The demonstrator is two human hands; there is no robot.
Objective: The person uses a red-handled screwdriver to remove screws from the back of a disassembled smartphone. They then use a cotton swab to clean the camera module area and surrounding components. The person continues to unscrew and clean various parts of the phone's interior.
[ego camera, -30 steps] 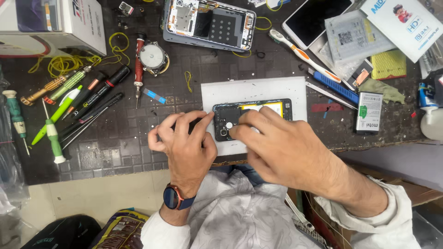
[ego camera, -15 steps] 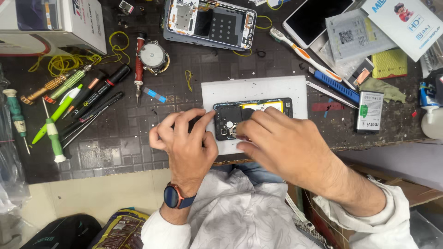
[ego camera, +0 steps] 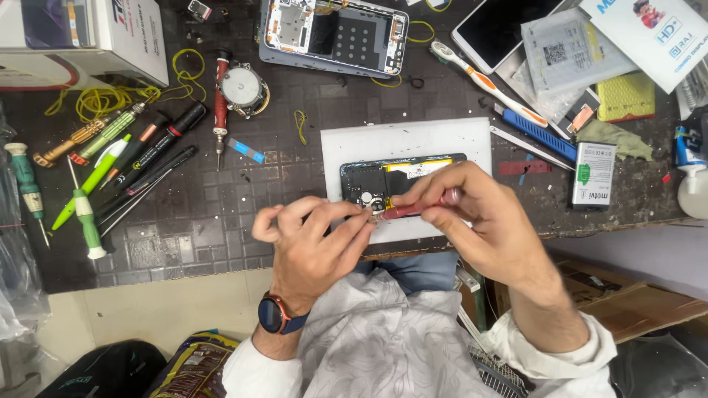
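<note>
At counter's front edge, right hand (ego camera: 487, 221) grips red screwdriver (ego camera: 413, 209), left hand (ego camera: 313, 243) pinches its tip over phone (ego camera: 391, 177), back off, w/ insides bare.

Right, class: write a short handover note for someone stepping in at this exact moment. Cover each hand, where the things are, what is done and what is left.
Right hand: holds a reddish screwdriver in a finger grip, tip down at the phone's near left corner.
Left hand: fingertips at the same corner, beside the tip, steadying.
Phone: back cover off, insides showing, lying on the white mat at the table's near edge.
Done: phone is open.
Left: work at that corner is under way; whether a screw is there cannot be told.
Spare tools lie at far left; a second open phone at the top.
</note>
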